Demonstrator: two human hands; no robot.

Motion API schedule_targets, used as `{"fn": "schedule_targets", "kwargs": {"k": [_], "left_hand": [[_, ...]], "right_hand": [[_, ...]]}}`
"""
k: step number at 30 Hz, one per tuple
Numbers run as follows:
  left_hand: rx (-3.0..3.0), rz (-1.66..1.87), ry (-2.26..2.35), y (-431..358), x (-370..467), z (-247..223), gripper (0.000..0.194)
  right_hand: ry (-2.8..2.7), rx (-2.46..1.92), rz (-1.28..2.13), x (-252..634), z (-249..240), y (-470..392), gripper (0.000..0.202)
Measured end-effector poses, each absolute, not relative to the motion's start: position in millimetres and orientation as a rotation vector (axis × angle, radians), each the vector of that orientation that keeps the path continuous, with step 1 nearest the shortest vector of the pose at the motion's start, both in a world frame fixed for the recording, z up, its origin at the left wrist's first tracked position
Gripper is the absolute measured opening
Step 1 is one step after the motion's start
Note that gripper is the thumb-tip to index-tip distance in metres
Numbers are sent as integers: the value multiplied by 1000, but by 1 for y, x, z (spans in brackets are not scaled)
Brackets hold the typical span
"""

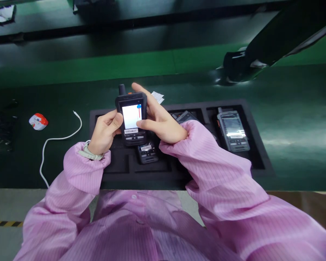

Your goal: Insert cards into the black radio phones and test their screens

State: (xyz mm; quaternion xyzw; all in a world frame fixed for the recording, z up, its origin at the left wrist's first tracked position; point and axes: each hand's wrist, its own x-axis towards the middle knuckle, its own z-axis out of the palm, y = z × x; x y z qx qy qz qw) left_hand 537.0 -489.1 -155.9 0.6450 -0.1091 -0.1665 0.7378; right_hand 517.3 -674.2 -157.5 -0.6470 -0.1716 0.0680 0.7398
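Both my hands hold a black handheld two-way radio (130, 112) upright above a foam tray; its screen is lit white with a blue and red mark at the right. My left hand (105, 131) grips its left side, thumb along the edge. Wrapped round the right side is my right hand (163, 121), its thumb at the screen's lower right. Below it, another radio (147, 153) lies in the black foam tray (116, 176), partly hidden. A further radio (190, 117) is mostly covered by my right arm. At the tray's right end lies a radio (233, 130) with a dark screen.
A white cable (58, 138) curls over the green table (296, 145) at left, near a red and white object (38, 121). Dark cables (1, 127) lie at the far left edge. White paper (158, 96) sits behind my right hand. A dark arm-like fixture (241, 65) reaches in from upper right.
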Motion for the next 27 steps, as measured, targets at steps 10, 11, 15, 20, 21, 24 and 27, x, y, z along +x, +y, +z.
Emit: {"fn": "schedule_targets", "kwargs": {"k": [10,11,15,20,21,24,27], "left_hand": [[1407,-363,-228,-489,537,-154,58],[1402,-362,-232,-489,537,-155,57],[1408,-350,-233,-488,538,-157,56],[1431,-353,-231,-488,538,-157,60],[1434,-353,-236,-488,538,-158,60],[1447,-358,-267,-487,538,-160,56],[1465,-367,-296,-485,539,-163,53]], "right_hand": [[-404,-1421,174,516,-155,-675,105],[-403,-1410,182,516,-154,-675,105],[-376,-1394,171,518,-157,-674,94],[-340,-1413,124,520,-162,-671,87],[-346,-1421,119,519,-162,-670,91],[-345,-1474,89,517,-162,-665,108],[-316,-1527,-6,515,-165,-660,118]]}}
